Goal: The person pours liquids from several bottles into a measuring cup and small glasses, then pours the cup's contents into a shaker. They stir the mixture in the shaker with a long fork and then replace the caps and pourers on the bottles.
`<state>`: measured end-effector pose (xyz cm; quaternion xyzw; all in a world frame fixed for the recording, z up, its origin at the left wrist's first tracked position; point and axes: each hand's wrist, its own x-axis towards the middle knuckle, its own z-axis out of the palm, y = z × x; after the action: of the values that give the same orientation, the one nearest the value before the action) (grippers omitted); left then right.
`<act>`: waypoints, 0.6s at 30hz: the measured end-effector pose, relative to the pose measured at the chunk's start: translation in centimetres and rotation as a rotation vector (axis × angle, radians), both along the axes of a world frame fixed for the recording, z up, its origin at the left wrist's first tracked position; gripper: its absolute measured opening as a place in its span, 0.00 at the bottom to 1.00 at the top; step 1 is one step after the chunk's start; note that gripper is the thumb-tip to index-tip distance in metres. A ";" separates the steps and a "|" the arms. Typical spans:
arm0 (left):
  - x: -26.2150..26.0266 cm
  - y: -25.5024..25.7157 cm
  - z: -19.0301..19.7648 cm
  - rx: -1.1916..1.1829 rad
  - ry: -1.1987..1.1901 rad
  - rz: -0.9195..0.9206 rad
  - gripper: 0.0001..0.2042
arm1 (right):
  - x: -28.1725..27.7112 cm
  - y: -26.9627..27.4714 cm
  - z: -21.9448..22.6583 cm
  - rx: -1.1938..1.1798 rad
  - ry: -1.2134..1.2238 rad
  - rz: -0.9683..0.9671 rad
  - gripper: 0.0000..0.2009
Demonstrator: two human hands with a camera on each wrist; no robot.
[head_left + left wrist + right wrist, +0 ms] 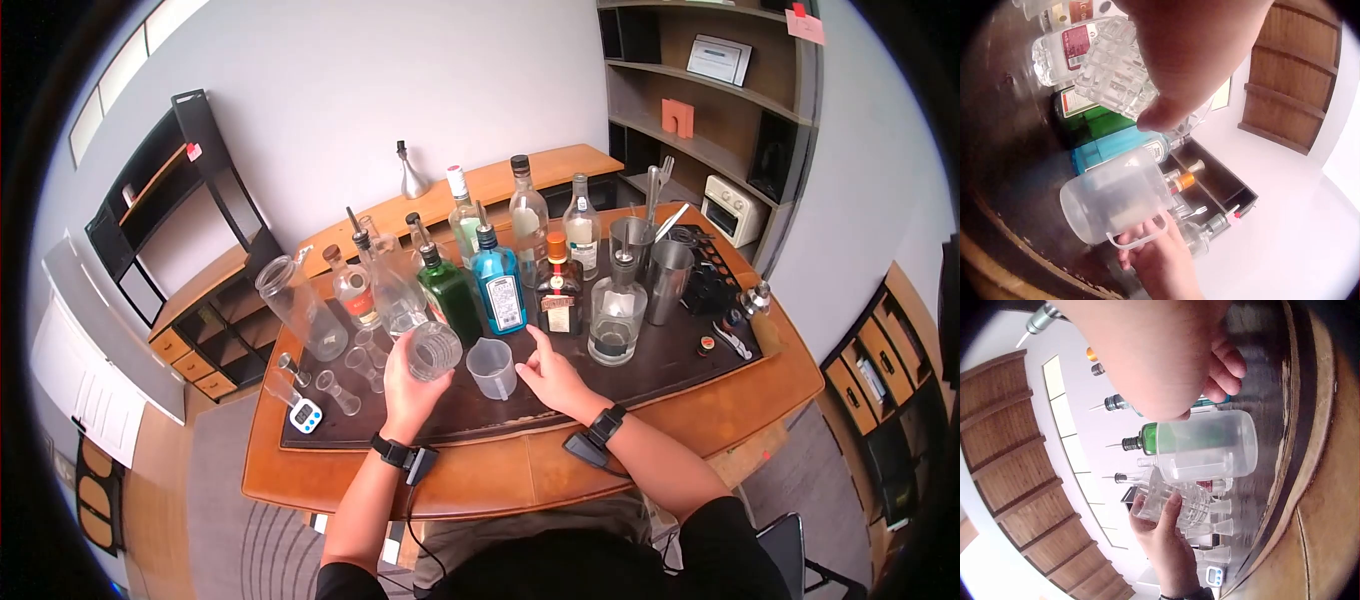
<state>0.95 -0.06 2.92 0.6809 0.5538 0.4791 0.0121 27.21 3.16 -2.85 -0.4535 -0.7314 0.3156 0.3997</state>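
My left hand (408, 392) grips a clear cut-glass mixing glass (435, 350), its thumb and fingers round the side, and holds it tilted above the dark mat. To its right stands a translucent plastic jug (492, 370) with a loop handle (1141, 239). My right hand (560, 382) is beside the jug on the handle side, fingers loosely bent and holding nothing. In the right wrist view its fingertips (1229, 381) appear just past the jug. Behind the jug are a blue bottle (499, 285) and a green bottle (447, 295), both with pourers.
Several bottles line the back of the mat (400, 432). Jiggers (338, 392), a timer (305, 415) and a tall glass vessel (305, 310) stand at left. At right are a clear decanter-like bottle (615, 325), metal shakers (668, 280) and a black caddy (712, 285).
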 end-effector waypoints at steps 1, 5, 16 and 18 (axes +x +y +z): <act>0.0 0.1 0.1 0.010 0.031 0.001 0.41 | 0.0 0.0 0.0 0.002 -0.013 0.000 0.37; -0.2 0.3 0.7 0.071 0.143 -0.007 0.41 | 0.1 -0.1 0.2 0.005 -0.036 0.012 0.38; -0.3 0.8 3.4 0.169 0.323 -0.009 0.41 | 0.2 -0.4 0.8 -0.019 -0.054 0.034 0.38; -0.3 0.9 3.8 0.179 0.329 -0.005 0.41 | 0.2 -0.3 0.6 -0.016 -0.056 0.037 0.38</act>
<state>0.61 0.88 6.69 0.7499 0.5017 0.4084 -0.1381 27.39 2.86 -2.20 -0.4517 -0.7482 0.3157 0.3695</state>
